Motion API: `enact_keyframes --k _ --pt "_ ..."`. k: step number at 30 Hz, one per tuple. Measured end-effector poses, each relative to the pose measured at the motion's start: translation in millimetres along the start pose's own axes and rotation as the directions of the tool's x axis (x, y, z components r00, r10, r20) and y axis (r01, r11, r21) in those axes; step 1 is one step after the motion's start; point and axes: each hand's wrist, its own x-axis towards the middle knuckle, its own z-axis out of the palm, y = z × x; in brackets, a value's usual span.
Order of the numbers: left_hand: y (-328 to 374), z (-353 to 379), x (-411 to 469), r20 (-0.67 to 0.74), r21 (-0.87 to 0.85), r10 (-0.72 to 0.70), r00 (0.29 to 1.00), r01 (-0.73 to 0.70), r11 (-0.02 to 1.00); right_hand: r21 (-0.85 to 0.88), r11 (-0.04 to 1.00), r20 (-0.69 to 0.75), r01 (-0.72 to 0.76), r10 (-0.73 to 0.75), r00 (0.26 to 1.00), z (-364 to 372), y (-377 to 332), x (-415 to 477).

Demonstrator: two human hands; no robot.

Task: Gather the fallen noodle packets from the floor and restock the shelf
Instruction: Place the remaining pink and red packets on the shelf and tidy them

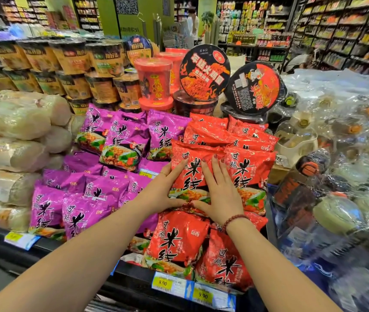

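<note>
A red noodle packet (192,174) lies on top of the red stack at the middle of the display shelf (134,278). My left hand (164,188) rests on its left edge with fingers straight and the thumb along its bottom edge. My right hand (219,190) lies flat on the packet's right half, fingers spread. More red packets (179,239) lie below and behind it. Purple noodle packets (84,199) fill the shelf to the left.
Stacked cup noodles (71,70) and round red-black bowl noodles (204,73) stand behind the packets. Pale wrapped bundles (14,122) sit at left, shrink-wrapped bottles (336,176) at right. Yellow price tags (163,283) line the shelf's front edge. Store aisles run behind.
</note>
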Motion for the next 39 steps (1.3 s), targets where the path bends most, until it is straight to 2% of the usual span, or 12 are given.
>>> enact_keyframes --k 6,11,15,19,28,30,33,36,39 --pt "-3.2 -5.2 -12.4 -0.006 -0.027 0.005 1.0 -0.005 1.0 0.006 1.0 -0.037 0.003 -0.003 0.999 -10.6 -5.7 -9.8" --pt "-14.3 -11.4 -38.0 -0.091 -0.015 0.033 0.995 -0.035 0.999 0.028 1.0 -0.176 0.008 -0.003 0.984 -17.1 -22.0 -24.3" --pt "-24.8 -22.0 -66.5 -0.178 0.029 0.056 0.983 -0.051 0.998 0.034 0.997 -0.279 0.063 -0.051 0.959 -21.0 -44.8 -34.3" --pt "-47.1 -35.2 -107.6 -0.24 0.039 0.038 0.97 -0.03 0.999 0.041 0.982 -0.305 0.184 -0.164 0.938 -16.6 -88.3 -44.4" --pt "-157.3 -62.0 -273.8 -0.234 0.195 -0.074 0.969 0.121 0.973 0.136 0.918 -0.062 0.372 -0.367 0.928 59.1 -229.3 -71.9" --pt "-187.0 -63.7 -317.0 -0.196 0.234 -0.135 0.971 0.18 0.956 0.154 0.898 -0.009 0.412 -0.416 0.909 79.1 -260.9 -80.4" --pt "-230.5 -60.3 -380.9 -0.166 0.202 -0.239 0.957 0.27 0.942 0.14 0.891 0.107 0.432 -0.447 0.888 113.9 -299.6 -93.1" --pt "-264.0 -49.5 -444.1 -0.161 0.15 -0.397 0.904 0.42 0.895 0.165 0.893 0.257 0.418 -0.448 0.856 150.2 -329.7 -107.0" --pt "-287.5 -30.4 -498.1 -0.104 0.091 -0.597 0.796 0.605 0.791 0.179 0.891 0.384 0.417 -0.454 0.804 184.1 -349.1 -118.9"
